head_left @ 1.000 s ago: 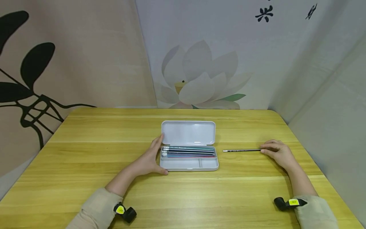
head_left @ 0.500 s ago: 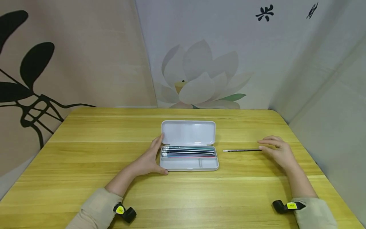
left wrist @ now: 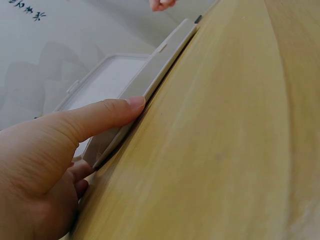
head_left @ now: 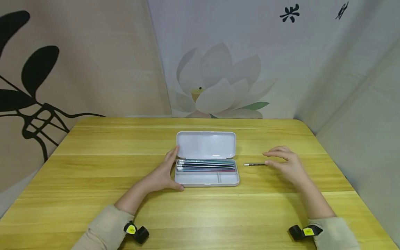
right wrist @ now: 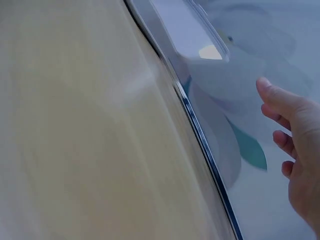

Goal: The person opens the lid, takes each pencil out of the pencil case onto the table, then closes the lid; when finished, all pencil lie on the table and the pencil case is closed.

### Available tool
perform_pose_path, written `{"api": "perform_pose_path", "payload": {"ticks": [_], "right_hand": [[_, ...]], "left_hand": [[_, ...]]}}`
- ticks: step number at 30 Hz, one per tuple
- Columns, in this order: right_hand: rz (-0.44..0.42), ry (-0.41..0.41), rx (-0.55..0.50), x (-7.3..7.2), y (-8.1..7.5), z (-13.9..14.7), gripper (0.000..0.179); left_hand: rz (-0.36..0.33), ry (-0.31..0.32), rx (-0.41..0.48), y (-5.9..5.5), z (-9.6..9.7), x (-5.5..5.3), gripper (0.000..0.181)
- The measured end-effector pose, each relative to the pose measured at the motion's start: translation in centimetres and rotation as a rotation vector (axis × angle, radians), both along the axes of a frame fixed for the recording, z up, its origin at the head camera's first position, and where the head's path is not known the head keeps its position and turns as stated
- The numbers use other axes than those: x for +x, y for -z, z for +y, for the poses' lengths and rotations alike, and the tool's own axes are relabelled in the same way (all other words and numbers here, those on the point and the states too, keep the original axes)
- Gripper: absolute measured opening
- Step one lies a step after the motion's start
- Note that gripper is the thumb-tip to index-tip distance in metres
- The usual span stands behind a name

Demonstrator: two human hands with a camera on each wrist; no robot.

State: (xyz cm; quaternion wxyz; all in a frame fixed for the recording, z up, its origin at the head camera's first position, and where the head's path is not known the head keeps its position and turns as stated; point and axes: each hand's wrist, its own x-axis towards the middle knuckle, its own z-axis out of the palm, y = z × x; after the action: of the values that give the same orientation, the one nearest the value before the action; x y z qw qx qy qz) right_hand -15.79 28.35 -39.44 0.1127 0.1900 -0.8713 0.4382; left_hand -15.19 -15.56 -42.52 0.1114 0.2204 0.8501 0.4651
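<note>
A white pencil case (head_left: 197, 179) lies with its lid (head_left: 206, 144) folded back on the table. Several pencils (head_left: 206, 166) fill its long rear compartment; two smaller compartments run along the front. My left hand (head_left: 158, 177) holds the case's left end, thumb at the front corner and fingers toward the hinge side. To the right of the case a single dark pencil (head_left: 254, 164) with a pale end lies on the table. Over this pencil is my right hand (head_left: 289, 166), covering part of it in the head view. The right wrist view shows its relaxed fingers apart from the pencil (right wrist: 205, 145).
The wooden table (head_left: 212, 215) reaches back to a pale curtain (head_left: 250, 34) printed with a lotus and dark leaves. Small black cameras (head_left: 141, 234) are strapped at both sleeve cuffs.
My right hand has let go of the single pencil and moved left along it, toward the case. The pencil stays where it was. My left hand has not moved.
</note>
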Motion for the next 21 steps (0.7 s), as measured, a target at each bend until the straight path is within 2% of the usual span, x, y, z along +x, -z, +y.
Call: {"api": "perform_pose_path", "payload": {"ticks": [9, 21], "right_hand": [[0.090, -0.096, 0.013, 0.3, 0.2, -4.5, 0.028], [0.015, -0.174, 0.021, -0.5, 1.4, -8.5, 0.025]], "left_hand": [[-0.008, 0.000, -0.001, -0.3, 0.0, 0.1, 0.142], [0.000, 0.002, -0.001, -0.1, 0.1, 0.0, 0.143]]}}
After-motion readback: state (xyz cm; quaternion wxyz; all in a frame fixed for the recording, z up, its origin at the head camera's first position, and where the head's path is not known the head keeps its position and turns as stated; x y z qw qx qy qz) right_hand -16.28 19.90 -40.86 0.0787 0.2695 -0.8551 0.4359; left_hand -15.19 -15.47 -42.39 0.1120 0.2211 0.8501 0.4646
